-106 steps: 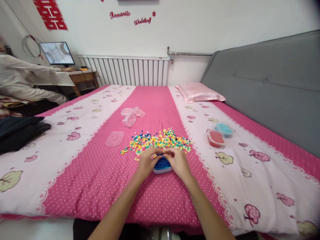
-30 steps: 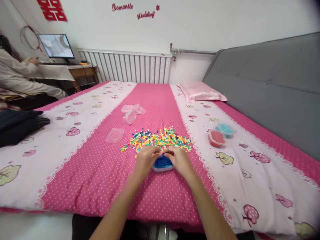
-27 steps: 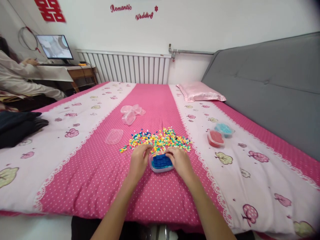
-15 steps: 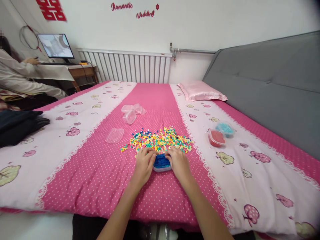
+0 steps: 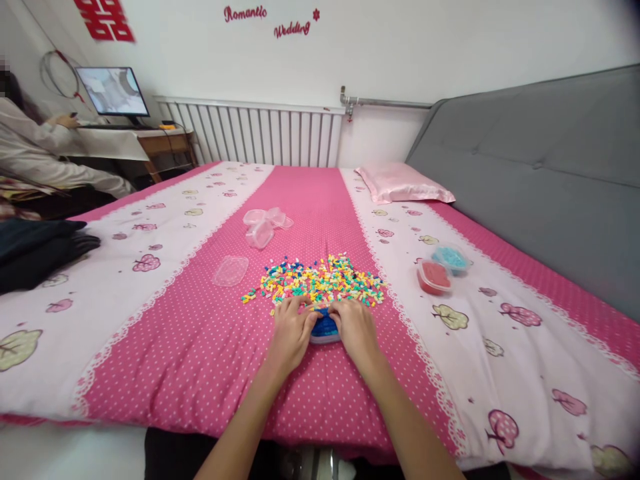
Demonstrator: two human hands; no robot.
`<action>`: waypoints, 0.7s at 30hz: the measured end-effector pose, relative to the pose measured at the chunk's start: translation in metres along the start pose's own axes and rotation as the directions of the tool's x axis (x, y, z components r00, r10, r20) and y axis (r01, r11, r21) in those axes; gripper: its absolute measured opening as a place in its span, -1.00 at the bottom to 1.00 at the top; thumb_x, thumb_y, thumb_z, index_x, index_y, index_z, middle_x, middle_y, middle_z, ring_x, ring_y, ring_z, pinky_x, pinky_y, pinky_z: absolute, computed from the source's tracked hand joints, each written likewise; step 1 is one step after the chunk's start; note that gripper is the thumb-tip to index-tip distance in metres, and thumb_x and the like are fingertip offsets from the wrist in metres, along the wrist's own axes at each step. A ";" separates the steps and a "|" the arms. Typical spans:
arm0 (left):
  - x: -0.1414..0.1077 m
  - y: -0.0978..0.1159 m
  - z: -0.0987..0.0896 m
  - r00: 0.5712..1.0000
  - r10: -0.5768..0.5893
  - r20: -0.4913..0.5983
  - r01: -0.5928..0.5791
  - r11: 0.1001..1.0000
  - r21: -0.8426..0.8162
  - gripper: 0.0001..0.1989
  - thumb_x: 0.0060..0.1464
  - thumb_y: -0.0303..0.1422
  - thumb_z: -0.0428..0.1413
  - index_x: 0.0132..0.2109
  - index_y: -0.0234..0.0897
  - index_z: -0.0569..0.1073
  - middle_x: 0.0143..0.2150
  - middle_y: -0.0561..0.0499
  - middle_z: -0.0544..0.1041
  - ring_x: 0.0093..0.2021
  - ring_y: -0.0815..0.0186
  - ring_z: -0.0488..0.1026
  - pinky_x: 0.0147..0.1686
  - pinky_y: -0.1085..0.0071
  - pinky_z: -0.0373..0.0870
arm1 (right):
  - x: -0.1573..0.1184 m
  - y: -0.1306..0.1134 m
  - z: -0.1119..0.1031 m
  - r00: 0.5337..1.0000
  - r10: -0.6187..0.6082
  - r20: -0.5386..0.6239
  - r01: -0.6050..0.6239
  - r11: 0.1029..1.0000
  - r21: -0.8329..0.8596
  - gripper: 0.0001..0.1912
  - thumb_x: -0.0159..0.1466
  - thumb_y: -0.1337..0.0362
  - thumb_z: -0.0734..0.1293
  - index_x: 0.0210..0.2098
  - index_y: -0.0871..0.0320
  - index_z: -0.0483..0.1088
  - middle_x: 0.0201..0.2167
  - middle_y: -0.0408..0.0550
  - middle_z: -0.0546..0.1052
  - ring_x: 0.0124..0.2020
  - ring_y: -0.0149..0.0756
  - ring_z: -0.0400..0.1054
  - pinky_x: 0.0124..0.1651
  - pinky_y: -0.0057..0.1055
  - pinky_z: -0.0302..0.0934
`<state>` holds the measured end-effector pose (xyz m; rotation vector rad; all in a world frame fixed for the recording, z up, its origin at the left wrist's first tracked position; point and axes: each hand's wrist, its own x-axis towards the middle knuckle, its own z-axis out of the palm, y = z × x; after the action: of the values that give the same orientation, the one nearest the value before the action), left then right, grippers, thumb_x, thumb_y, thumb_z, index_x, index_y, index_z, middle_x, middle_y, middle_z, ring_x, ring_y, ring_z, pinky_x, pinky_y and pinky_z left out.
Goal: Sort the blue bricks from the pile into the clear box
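Note:
Close in front of me on the bed, a small clear plastic container [image 5: 325, 340] holds dark blue pieces [image 5: 325, 325]. My left hand [image 5: 291, 328] grips its left side with bent fingers, the thumb reaching over the blue pieces. From the right, my right hand [image 5: 356, 325] curls over the container, its fingertips at the far edge near the left thumb. Whether a small piece sits between the fingertips is too small to tell. Just beyond both hands spreads a pile of small multicoloured pieces [image 5: 320, 281], yellow, green, white, pink and blue.
A clear lid [image 5: 231, 271] lies left of the pile, with several empty clear containers [image 5: 261, 233] behind it. To the right stand a container of red pieces [image 5: 434, 277] and one of light blue pieces [image 5: 451, 259]. A person [image 5: 30, 147] sits at a desk far left.
My left thumb and my right fingertips have moved closer together over the blue pieces. Both hands stay at the container, and the other things have not moved.

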<state>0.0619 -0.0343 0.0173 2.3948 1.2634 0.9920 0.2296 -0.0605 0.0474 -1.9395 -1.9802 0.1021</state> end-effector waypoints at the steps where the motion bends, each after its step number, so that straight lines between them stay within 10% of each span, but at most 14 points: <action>1: 0.001 0.000 0.000 1.000 -0.004 0.004 0.004 1.000 0.003 -0.52 0.40 -0.14 -0.20 -0.08 -0.12 0.61 0.07 -0.08 0.45 0.09 0.11 0.28 0.11 0.08 0.18 | 0.000 0.000 0.000 1.000 -0.001 -0.002 0.001 1.000 0.004 -0.82 0.32 0.40 0.32 -0.27 0.06 0.57 -0.25 -0.02 0.63 -0.14 -0.18 0.45 -0.10 -0.36 0.16; 21: -0.002 -0.004 0.003 1.000 -0.009 -0.017 0.006 0.989 -0.148 -0.53 0.40 -0.08 -0.22 0.15 -0.12 0.47 0.10 -0.11 0.42 0.14 0.13 0.31 0.16 0.10 0.17 | 0.000 0.011 0.004 0.988 -0.009 -0.155 0.053 0.958 0.281 -0.83 0.29 0.44 0.33 -0.29 0.09 0.56 -0.25 0.00 0.59 -0.12 -0.14 0.43 -0.03 -0.31 0.22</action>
<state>0.0606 -0.0339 0.0123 2.2719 1.1602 1.0670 0.2391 -0.0588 0.0400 -1.6805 -1.7864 0.2123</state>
